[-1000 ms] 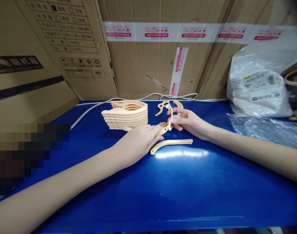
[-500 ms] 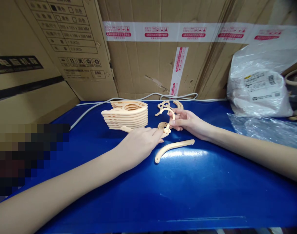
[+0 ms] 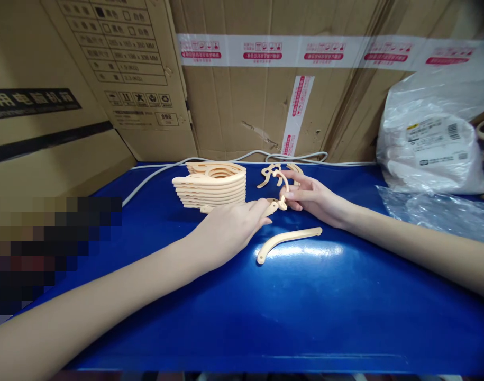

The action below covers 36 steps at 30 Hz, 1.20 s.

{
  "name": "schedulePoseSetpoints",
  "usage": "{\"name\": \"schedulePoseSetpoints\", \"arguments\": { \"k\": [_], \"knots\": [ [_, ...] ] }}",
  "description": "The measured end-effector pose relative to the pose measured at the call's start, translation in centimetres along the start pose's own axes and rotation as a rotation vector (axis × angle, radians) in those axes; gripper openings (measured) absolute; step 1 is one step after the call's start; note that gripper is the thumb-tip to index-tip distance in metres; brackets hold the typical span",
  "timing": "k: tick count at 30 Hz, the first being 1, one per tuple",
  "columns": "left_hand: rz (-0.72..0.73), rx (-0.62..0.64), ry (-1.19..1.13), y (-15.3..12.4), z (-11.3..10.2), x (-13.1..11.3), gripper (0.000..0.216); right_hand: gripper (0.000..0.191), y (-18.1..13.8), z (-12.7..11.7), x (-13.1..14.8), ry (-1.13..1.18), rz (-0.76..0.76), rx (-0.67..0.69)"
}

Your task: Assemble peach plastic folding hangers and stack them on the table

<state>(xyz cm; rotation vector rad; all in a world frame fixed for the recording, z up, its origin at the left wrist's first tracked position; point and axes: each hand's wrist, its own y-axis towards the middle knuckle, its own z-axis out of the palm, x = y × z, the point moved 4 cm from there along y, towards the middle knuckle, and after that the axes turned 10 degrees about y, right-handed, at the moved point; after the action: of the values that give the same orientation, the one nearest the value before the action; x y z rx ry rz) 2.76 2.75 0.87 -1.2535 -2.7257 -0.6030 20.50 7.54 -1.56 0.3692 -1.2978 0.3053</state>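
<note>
My left hand [image 3: 229, 227] lies on the blue table [image 3: 289, 312], fingers closed over a cream plastic hanger arm whose round hub end [image 3: 270, 204] shows past my fingertips. My right hand [image 3: 311, 197] pinches a cream plastic hook [image 3: 282, 181] and holds its lower end against that hub. A loose curved hanger arm [image 3: 287, 242] lies on the table just in front of both hands. A stack of several assembled cream hangers [image 3: 212, 186] stands behind my left hand. More small cream parts [image 3: 267, 174] lie behind the hook.
Cardboard boxes [image 3: 242, 79] wall off the back and left of the table. A white cable [image 3: 226, 160] runs along the back edge. A white plastic bag [image 3: 428, 143] and clear film [image 3: 444, 217] sit at the right. A blurred patch covers the left edge.
The loose curved arm has swung, its left end now nearer me. My right hand shifted the hook slightly against the hub. The view moved a little.
</note>
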Motion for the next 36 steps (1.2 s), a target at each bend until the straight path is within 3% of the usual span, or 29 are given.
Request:
{"name": "schedulePoseSetpoints", "arguments": {
  "k": [23, 30, 36],
  "knots": [
    [0.052, 0.026, -0.098, -0.5, 0.9, -0.2, 0.024, 0.04, 0.1, 0.1, -0.5, -0.092, 0.013, 0.09],
    [0.059, -0.036, -0.036, -0.6, 1.5, -0.1, 0.018, 0.042, 0.1, 0.3, -0.4, -0.111, -0.038, 0.094],
    [0.03, 0.003, -0.012, -0.6, 1.7, 0.0, 0.019, 0.056, -0.2, 0.3, -0.2, -0.179, -0.078, 0.056]
  ]
}}
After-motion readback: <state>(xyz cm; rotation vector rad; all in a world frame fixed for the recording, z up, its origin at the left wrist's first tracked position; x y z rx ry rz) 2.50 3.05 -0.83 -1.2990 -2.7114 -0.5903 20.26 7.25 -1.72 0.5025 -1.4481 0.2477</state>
